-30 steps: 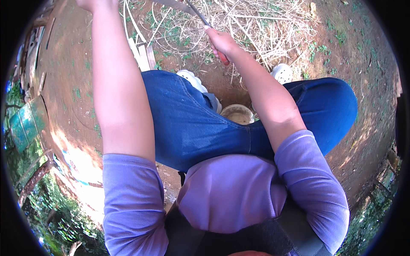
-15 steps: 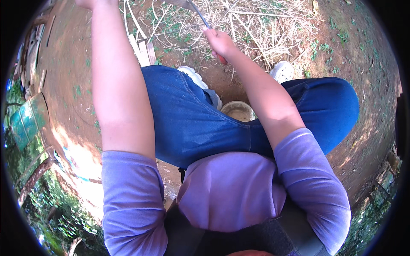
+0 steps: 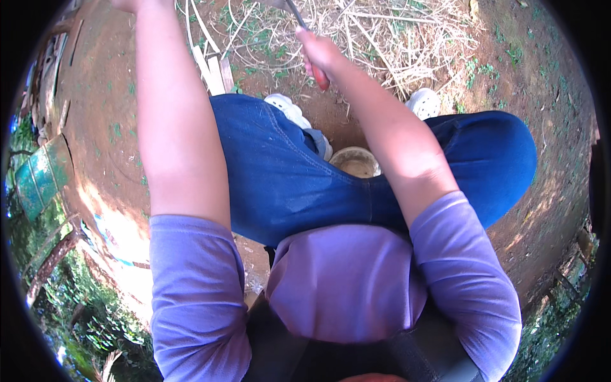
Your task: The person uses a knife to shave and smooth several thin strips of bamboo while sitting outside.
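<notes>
I am sitting on bare red earth in blue jeans and a purple shirt. My right hand (image 3: 320, 52) is closed around the red handle of a metal tool (image 3: 297, 15), whose grey blade runs up toward the top edge over dry straw. My left arm stretches straight up the left side; only the edge of my left hand (image 3: 127, 4) shows at the top rim, so its fingers and anything in them are hidden. A small round pale bowl (image 3: 355, 161) sits on the ground between my knees.
Pale cut sticks (image 3: 210, 69) lie on the dirt near my left knee. Dry straw and grass (image 3: 394, 35) cover the ground ahead. My white shoes (image 3: 423, 102) rest on the soil. A green container (image 3: 35, 181) stands at far left among plants.
My right hand with the tool has shifted slightly up and to the left. My left arm stays stretched forward.
</notes>
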Demonstrator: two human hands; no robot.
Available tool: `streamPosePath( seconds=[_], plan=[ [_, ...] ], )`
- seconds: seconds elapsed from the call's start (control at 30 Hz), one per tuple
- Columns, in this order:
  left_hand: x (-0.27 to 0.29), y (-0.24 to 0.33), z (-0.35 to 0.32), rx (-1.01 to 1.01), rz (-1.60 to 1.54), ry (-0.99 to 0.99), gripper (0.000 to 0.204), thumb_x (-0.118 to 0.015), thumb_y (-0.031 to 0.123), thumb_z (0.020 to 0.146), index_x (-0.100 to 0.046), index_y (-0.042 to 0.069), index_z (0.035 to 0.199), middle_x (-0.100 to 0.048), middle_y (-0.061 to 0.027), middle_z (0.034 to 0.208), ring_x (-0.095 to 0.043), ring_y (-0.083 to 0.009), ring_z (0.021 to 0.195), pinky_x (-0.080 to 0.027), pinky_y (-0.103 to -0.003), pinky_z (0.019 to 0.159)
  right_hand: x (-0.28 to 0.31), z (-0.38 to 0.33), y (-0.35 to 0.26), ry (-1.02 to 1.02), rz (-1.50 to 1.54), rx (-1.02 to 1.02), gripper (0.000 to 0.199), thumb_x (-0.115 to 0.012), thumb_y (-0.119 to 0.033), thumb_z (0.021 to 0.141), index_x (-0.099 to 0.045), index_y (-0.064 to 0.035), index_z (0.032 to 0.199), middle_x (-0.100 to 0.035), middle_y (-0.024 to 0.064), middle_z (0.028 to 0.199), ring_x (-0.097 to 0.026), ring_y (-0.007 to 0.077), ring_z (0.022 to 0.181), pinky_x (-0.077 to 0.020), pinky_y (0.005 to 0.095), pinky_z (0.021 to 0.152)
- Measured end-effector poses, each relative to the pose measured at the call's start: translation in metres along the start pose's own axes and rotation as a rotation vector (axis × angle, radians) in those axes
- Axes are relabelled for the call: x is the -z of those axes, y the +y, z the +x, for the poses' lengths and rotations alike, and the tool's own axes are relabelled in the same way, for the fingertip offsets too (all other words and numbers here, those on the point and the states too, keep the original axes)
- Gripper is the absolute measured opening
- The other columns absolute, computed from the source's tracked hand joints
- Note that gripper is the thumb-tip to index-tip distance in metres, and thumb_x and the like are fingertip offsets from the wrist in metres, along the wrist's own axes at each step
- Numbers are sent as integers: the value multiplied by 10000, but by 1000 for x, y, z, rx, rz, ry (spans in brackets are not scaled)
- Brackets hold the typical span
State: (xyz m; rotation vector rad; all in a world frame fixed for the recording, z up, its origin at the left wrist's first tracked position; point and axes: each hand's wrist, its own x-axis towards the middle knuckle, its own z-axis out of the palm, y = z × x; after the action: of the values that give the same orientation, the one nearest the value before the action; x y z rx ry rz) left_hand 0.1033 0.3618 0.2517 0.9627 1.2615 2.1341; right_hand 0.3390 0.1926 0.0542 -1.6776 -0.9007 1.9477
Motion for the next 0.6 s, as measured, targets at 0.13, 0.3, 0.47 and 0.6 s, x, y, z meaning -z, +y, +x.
streamPosePath(
  seconds=[0.13, 0.3, 0.47, 0.6],
  plan=[
    [19, -2, 1, -8, 5, 10, 386, -557, 495, 1042, -449, 146, 916, -414, 27, 633, -436, -117, 488, -437, -296, 450, 10, -11, 1, 11, -226, 84, 613, -514, -591, 979, -633, 5, 899, -619, 88, 709, -634, 199, 619, -531, 368, 578],
    [17, -1, 1, -5, -15, 4, 381, -555, 493, 1044, -453, 146, 925, -418, 26, 646, -437, -118, 501, -435, -293, 463, 14, 4, 18, 46, -119, -23, 618, -517, -591, 976, -628, 1, 835, -639, 93, 737, -639, 194, 630, -530, 367, 585],
    [23, -1, 2, -36, 34, 13, 382, -562, 494, 1041, -456, 147, 924, -419, 29, 648, -435, -113, 505, -432, -290, 465, 9, -11, 4, -14, -255, 62, 627, -506, -609, 985, -636, 1, 921, -623, 86, 737, -624, 203, 638, -527, 388, 607],
    [6, -1, -5, 9, -22, -61, 382, -565, 491, 1040, -456, 146, 921, -416, 29, 644, -431, -111, 501, -436, -288, 469, 42, 13, 46, 79, -219, -220, 597, -517, -594, 994, -627, -9, 948, -591, 71, 746, -597, 187, 630, -524, 395, 622]
  ],
)
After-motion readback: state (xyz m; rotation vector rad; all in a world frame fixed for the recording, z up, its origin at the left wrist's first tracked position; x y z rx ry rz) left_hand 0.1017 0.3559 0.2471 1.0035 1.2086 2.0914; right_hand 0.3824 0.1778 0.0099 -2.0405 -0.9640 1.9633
